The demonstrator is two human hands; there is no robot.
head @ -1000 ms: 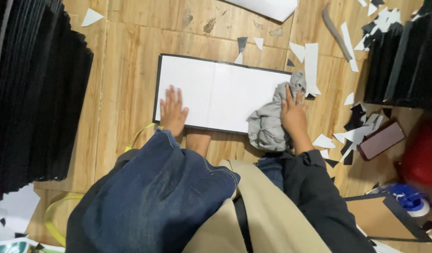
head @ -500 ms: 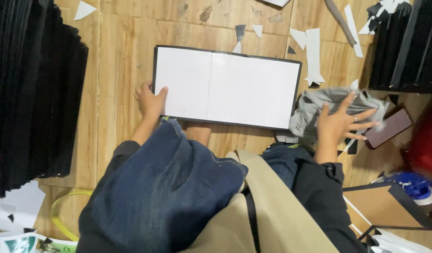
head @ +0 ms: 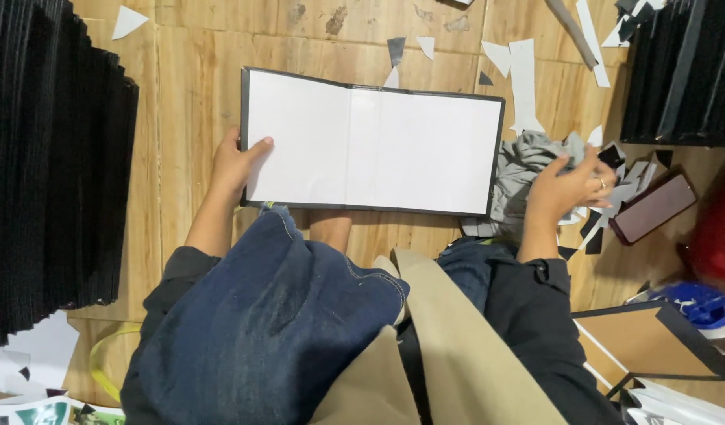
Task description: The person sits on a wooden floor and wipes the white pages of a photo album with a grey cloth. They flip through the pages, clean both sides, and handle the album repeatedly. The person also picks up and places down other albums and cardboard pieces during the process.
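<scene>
my left hand (head: 235, 167) has its thumb laid flat on the white inside of the open book cover (head: 370, 142), the other fingers curled under its left edge, so it's pinched there. the cover lies spread flat on the wooden floor (head: 189, 118) just in front of my knees, black border all round. my right hand (head: 565, 187) is closed loosely on the grey cloth (head: 528, 161), fingers bunched into the fabric, just beside the cover's right edge; a ring shows on one finger. both forearms reach forward past my denim knee (head: 260, 330). paper scraps (head: 524, 75) litter the floor, a dark flat case (head: 654, 206) lies right of the cloth, black stacked boards (head: 48, 157) at my left. how much of the cloth my palm covers is hard to tell.
</scene>
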